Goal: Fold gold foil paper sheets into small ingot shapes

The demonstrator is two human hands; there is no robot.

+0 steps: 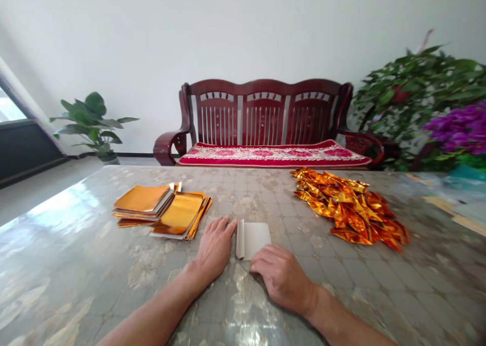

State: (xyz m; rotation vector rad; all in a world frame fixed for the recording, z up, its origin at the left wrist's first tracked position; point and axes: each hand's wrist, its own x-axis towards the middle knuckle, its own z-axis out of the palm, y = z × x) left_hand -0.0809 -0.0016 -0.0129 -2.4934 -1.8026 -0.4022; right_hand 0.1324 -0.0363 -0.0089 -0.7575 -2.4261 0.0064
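Paper sheet (258,237), one, pale face up: on the surface (288,224) between the hands, folded strip (240,240) running away from the person; left hand (216,242) nearer the strip, fingers extended; right hand (279,272) curled at near right corner, pinch indeterminable

Paper (257,236) between orange sheets (181,212) and foil pile (353,212)

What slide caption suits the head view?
Left hand and right hand at a partly folded pale sheet, between stacked gold sheets and piled orange foil pieces.
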